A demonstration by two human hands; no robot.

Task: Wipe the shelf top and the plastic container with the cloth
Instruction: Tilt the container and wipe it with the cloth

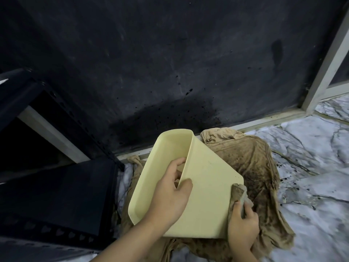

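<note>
Dark, stained wall (170,53) fills the far half of the scene; white marbled floor (311,157) lies to the right. Black metal shelf (56,195) stands at near left. Soiled tan garment (255,167) is spread on the floor. Pale yellow plastic container (207,195) is held tilted above it. Left hand (170,199) grips its rim, fingers (174,164) curled inside, thumb outside. Right hand (242,225) holds a bunched cloth (239,193), fingers curled round it, against the container's right edge.
</note>
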